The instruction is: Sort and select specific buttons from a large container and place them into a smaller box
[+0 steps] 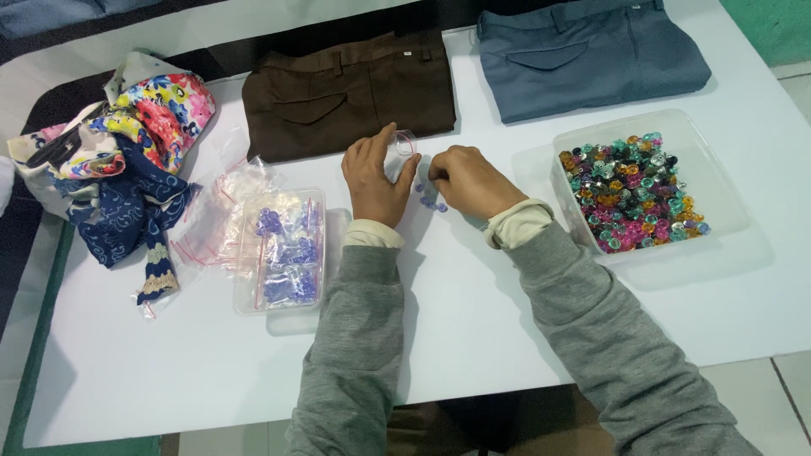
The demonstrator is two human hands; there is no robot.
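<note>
Patterned cloth [127,169]: a crumpled heap of floral and navy fabric at the far left of the white tabletop [473,312].
Empty bags [224,211]: a loose pile of small clear zip bags with red seal lines, just right of the cloth.
Left tray [283,249]: a clear plastic tray holding filled bags of pale purple beads; its long axis runs toward and away from the person.
Brown trousers [351,93]: folded flat, at the far edge, above the hands.
Left hand [376,181]: its grip is closed on the small clear bag, thumb on one side, fingers on the other.
Small clear bag [402,150]: held up just above the tabletop, near its middle, between the two hands. It is transparent with a thin red seal line at the mouth. Its long axis stands roughly upright, leaning slightly, and the mouth points up and away from the person. Whether it holds anything cannot be told.
Purple beads [431,203]: a few small pale purple pieces lying loose on the tabletop, just under the right hand's fingers.
Right hand [473,181]: fingers curled down at the loose beads and near the bag; whether its grip has pinched a bead cannot be told.
Blue-grey trousers [591,55]: folded, at the far right edge.
Right tray [718,194]: a clear tray heaped with mixed-colour beads [629,190], well apart from the hands.
</note>
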